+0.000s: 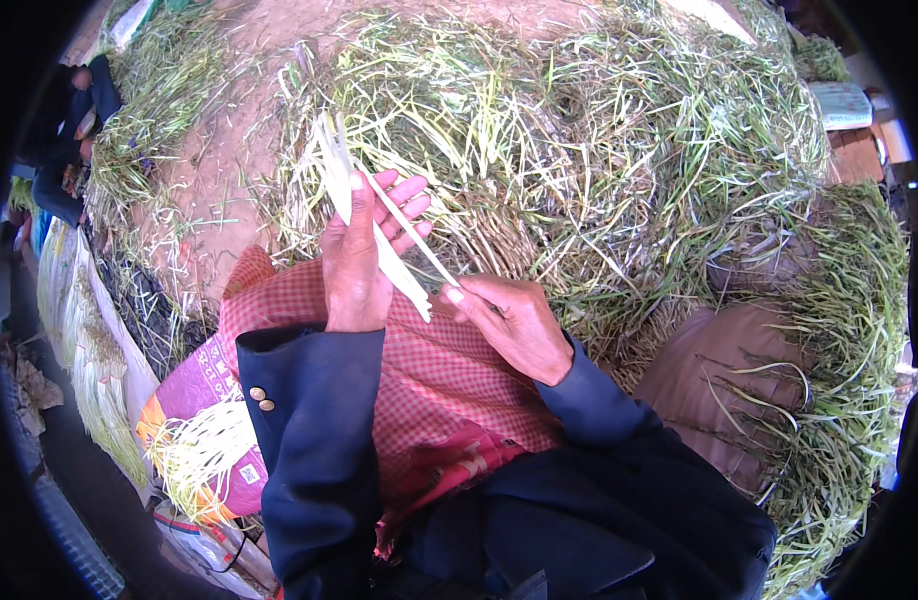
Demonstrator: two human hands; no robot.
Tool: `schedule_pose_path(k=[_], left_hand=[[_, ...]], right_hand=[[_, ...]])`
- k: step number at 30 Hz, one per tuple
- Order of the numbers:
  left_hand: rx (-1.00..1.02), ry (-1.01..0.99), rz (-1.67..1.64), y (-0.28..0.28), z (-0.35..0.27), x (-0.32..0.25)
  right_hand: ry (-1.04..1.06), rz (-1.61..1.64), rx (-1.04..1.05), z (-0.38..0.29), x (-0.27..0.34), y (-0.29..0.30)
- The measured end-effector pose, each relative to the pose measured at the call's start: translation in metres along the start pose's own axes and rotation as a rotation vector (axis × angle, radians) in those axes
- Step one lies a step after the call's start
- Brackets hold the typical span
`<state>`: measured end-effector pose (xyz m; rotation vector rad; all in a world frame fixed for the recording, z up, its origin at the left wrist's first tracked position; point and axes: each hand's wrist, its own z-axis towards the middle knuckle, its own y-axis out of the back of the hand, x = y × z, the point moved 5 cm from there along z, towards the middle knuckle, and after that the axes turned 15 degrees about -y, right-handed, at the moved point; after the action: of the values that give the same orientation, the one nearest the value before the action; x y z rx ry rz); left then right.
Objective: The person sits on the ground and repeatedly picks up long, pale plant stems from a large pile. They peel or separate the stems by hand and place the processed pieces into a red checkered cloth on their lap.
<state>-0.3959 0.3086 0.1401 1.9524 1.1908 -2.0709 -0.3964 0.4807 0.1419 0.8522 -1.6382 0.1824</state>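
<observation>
A small bundle of pale, peeled leafy stalks [403,274], likely chives or garlic greens, lies across my left hand [365,247]. The thumb presses it down while the fingers spread out behind. One thin pale stalk [410,221] slants from the left palm down to my right hand [508,322], whose thumb and forefinger pinch its lower end. Both hands are above a red checked cloth [459,375] spread over my lap. By my left sleeve, a batch of similar pale stalks [204,454] rests on a purple printed sack [193,382].
A broad heap of loose green and dried stalks [616,150] spreads ahead over the earthen floor [204,150]. More greens [849,300] line the right side, beside a brown cloth-covered shape [721,382]. Stalks lie on pale sheeting [91,322] at left. Another person [69,135] sits far left.
</observation>
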Motion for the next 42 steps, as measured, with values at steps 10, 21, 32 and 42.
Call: schedule_pose_path(k=[10,21,32,42], left_hand=[[0.024,-0.095,-0.001,-0.003,-0.002,0.002],[-0.026,-0.144,-0.081,-0.008,-0.005,0.005],[-0.020,0.109,-0.376,0.023,0.000,0.000],[0.159,-0.400,-0.224,0.019,0.014,-0.153]], right_hand=[[-0.240,0.408,0.331,0.017,-0.003,-0.030],[-0.531,0.919,0.327,0.013,-0.022,-0.031],[-0.296,0.792,0.469,0.010,-0.042,-0.044],[-0.147,-0.340,-0.414,0.108,-0.214,-0.002]])
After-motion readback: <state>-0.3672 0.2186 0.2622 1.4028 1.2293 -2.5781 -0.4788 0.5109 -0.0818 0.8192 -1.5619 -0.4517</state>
